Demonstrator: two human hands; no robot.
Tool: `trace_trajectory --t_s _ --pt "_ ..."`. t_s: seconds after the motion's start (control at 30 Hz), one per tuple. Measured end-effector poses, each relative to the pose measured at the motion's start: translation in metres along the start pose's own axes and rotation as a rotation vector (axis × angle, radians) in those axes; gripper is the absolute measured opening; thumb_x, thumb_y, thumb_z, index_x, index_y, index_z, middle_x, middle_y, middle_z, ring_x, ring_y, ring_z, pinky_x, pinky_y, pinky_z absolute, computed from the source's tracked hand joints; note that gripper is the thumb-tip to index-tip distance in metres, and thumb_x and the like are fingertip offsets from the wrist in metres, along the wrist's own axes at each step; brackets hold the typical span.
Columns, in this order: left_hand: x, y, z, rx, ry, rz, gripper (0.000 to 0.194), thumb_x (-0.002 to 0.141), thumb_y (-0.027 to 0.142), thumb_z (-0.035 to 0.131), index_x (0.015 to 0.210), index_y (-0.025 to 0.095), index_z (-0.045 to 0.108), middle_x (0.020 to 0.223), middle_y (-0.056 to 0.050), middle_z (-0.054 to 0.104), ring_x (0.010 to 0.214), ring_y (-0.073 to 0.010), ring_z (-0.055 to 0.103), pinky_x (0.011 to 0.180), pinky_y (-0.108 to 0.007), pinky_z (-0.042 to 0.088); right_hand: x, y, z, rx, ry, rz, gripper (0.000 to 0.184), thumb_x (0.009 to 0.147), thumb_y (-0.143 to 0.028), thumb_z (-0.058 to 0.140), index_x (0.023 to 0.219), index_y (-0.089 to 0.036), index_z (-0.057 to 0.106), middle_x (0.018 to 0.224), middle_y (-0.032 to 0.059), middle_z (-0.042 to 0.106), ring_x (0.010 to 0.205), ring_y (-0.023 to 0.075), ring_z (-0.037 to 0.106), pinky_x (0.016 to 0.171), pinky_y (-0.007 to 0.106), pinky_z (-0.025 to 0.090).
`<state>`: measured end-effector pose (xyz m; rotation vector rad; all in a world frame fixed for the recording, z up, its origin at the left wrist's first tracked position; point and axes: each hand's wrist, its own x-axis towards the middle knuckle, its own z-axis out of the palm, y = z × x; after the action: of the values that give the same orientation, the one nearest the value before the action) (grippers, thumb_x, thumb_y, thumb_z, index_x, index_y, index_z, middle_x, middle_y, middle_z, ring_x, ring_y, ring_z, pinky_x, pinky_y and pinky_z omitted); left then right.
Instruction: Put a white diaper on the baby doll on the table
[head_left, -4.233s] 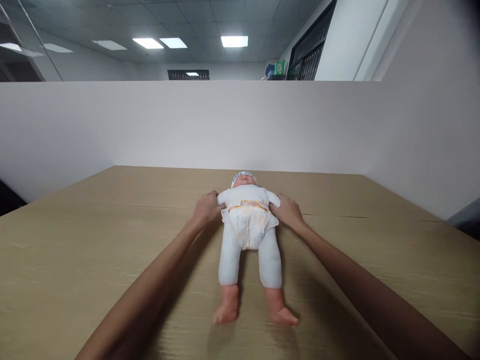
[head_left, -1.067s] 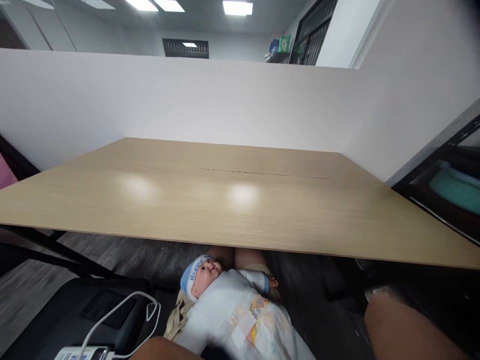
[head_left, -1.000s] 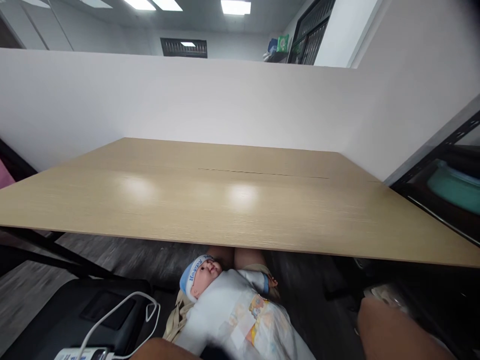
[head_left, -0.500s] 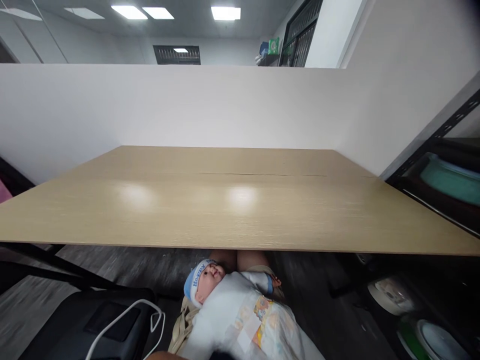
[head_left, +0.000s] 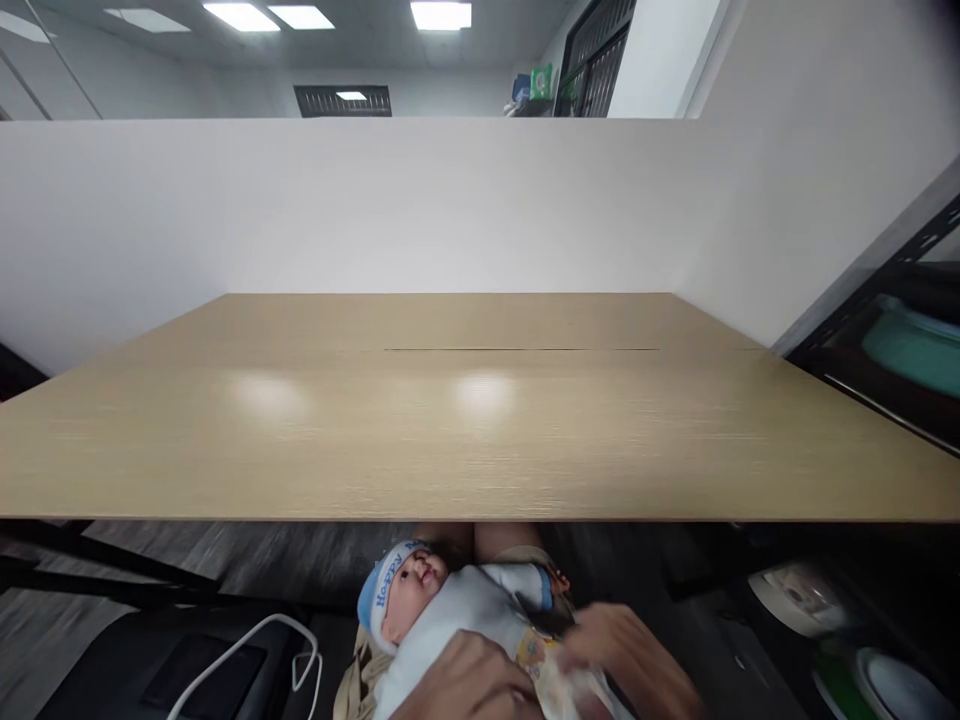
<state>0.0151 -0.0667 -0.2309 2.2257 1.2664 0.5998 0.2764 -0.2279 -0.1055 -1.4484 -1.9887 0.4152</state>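
A baby doll (head_left: 472, 600) lies on its back across the person's lap, under the table's front edge. It wears a white top with blue cuffs and a blue-and-white cap (head_left: 384, 590) with lettering. Around its lower body is a pale diaper (head_left: 534, 652) with a colourful cartoon print. My left hand (head_left: 476, 680) rests over the doll's belly, fingers curled at the diaper's side; its fingertips are hidden. On the other side, my right hand (head_left: 615, 650), smeared by motion, has its fingers closed on the diaper's whitish material.
A wooden table (head_left: 450, 440) spans the view above the lap, with a white partition behind. At lower left stands a black chair or case (head_left: 120, 660) with a white cable (head_left: 247, 635). Dark shelves with a teal item (head_left: 919, 345) and round containers (head_left: 799, 600) are at right.
Both hands have come in from below onto the doll's diaper; only a sliver of one arm showed earlier. The view has shifted slightly, lowering the table edge and doll in the picture.
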Motion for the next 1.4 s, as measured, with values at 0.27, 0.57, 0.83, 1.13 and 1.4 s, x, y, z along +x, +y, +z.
trace_trajectory --t_s 0.27,0.57,0.83,1.13,1.4 --pt "0.002 0.013 -0.016 -0.128 -0.065 0.013 0.042 0.111 0.041 0.039 0.112 0.036 0.081 0.082 -0.008 0.071 0.088 -0.0313 0.069 0.077 -0.042 0.055 0.026 0.048 0.041 0.198 -0.284 0.218 0.027 0.109 -0.035 0.052 0.097 -0.023 0.073 0.1 0.0029 0.076 0.099 0.0213 0.072 0.09 0.033 0.051" --pt "-0.044 0.085 -0.055 -0.39 -0.459 0.278 0.05 0.091 0.071 0.075 0.116 0.027 0.078 0.093 -0.007 0.079 0.098 -0.026 0.066 0.094 -0.036 0.051 0.023 0.101 0.057 0.28 -0.189 0.356 0.042 0.108 -0.054 0.05 0.088 -0.021 0.068 0.089 0.0035 0.07 0.086 0.0212 0.065 0.08 0.033 0.049" --pt "-0.011 0.079 -0.073 -0.509 -0.505 0.092 0.026 0.096 0.057 0.071 0.101 0.033 0.08 0.089 -0.005 0.074 0.091 -0.0269 0.072 0.08 -0.038 0.058 0.02 0.057 0.031 0.36 -0.25 0.333 0.027 0.1 -0.049 0.066 0.091 -0.025 0.073 0.092 0.0029 0.071 0.09 0.024 0.067 0.082 0.035 0.05" --pt "0.009 0.008 -0.01 -0.202 -0.043 -0.433 0.008 0.089 0.035 0.065 0.083 0.03 0.066 0.088 -0.008 0.073 0.116 -0.0397 0.069 0.101 -0.054 0.054 0.037 0.07 0.033 0.235 -0.132 0.394 0.037 0.105 -0.051 0.053 0.109 -0.022 0.075 0.11 0.0099 0.075 0.103 0.0265 0.07 0.096 0.04 0.054" --pt "0.001 0.06 -0.059 -0.416 -0.528 0.035 0.029 0.094 0.06 0.069 0.099 0.032 0.073 0.093 -0.005 0.074 0.11 -0.0315 0.07 0.094 -0.042 0.056 0.035 -0.004 -0.01 0.33 -0.592 0.092 0.035 0.104 -0.051 0.06 0.126 -0.03 0.078 0.128 0.0076 0.073 0.117 0.0253 0.07 0.105 0.035 0.052"
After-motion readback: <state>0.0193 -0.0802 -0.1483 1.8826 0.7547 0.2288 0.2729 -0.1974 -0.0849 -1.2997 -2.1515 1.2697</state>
